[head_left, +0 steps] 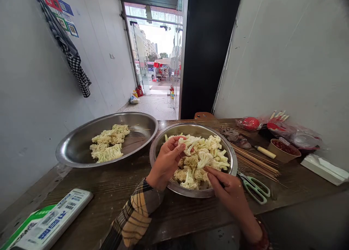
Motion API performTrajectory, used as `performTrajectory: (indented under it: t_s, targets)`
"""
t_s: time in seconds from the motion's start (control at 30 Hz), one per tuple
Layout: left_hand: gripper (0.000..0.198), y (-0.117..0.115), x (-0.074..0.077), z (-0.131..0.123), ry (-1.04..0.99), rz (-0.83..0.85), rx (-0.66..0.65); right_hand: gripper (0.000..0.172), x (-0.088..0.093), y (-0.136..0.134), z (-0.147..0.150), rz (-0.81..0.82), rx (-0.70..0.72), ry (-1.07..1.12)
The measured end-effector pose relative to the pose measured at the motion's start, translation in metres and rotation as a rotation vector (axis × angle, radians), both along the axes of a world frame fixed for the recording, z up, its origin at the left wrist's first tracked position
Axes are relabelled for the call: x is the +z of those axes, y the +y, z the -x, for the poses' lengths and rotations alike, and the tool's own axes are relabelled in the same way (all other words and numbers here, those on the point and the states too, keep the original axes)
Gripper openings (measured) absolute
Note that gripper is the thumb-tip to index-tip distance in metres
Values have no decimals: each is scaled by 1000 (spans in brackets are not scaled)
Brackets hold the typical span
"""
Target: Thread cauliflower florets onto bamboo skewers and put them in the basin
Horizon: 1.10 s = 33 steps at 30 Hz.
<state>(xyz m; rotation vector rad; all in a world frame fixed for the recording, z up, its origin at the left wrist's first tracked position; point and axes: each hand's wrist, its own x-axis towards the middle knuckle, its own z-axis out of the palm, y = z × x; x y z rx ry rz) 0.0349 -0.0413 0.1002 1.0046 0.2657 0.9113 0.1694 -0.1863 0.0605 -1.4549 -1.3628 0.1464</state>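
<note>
Both hands are over a round steel basin heaped with cauliflower florets. Between the fingertips and thumb of my left hand is a pale cauliflower floret. My right hand pinches a thin bamboo skewer, mostly hidden by the fingers, at the basin's near right side. A floret lies right by the right fingertips; whether the skewer pierces it I cannot tell. On the left, a wider steel basin holds skewered cauliflower, with bare stick ends pointing right.
Loose bamboo skewers and green-handled scissors lie right of the near basin. Beyond them are a wooden handle, a tub of red contents and a tissue pack. A white-and-green box rests at front left.
</note>
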Motion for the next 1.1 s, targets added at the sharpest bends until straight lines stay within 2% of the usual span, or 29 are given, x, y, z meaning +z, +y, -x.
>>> performTrajectory:
  t_s: [0.27,0.8,0.97,1.1]
  targets:
    - [25,2,2,2,-8,79,22,25,-3,-1,-2,9,-1,15]
    - [24,2,4,2,-4,121,-66,25,-5,0,-2,8,19,-10]
    - [22,0,3,3,7,46,-85,25,-4,-1,-1,29,13,6]
    - [23,-3,1,2,53,-87,-24,26,-2,-2,0,28,-1,22]
